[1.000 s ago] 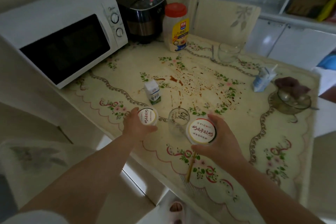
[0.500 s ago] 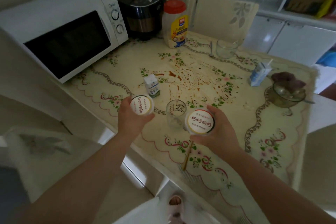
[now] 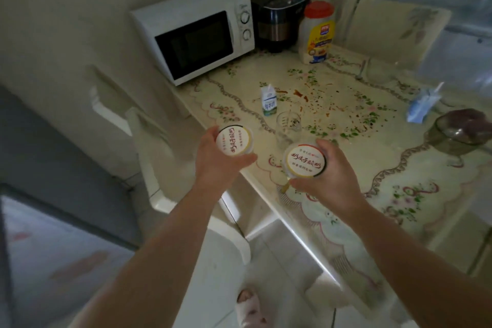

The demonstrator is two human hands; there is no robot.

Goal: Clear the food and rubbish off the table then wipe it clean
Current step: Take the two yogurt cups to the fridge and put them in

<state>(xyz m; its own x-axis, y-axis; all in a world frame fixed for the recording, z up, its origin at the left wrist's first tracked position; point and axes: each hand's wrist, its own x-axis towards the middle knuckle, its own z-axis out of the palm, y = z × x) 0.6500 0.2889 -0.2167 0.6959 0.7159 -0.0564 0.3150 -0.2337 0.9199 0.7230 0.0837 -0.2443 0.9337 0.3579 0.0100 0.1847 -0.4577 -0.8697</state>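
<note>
My left hand [image 3: 217, 165] grips a round white-lidded yogurt cup [image 3: 234, 140], lifted off the table at its near-left corner. My right hand [image 3: 328, 178] holds a second, larger yogurt cup [image 3: 306, 160] just above the table's front edge. The floral-patterned table [image 3: 399, 194] has brown sauce spatters [image 3: 314, 100] across its middle. A small white milk carton [image 3: 269, 100] stands behind the left cup. An empty clear glass [image 3: 288, 122] stands between the two cups, further back. A blue carton with a straw [image 3: 422, 106] stands at the right.
A white microwave [image 3: 197, 34], a black rice cooker [image 3: 279, 16] and a red-lidded jar [image 3: 316, 32] line the table's back left. A glass bowl with a dark lump [image 3: 463, 128] sits at the right edge. A wooden chopstick [image 3: 286, 188] peeks out below my right hand.
Both hands have lifted the yogurt cups off the table and drawn them back toward me. My view has swung left, showing more of the floor and wall.
</note>
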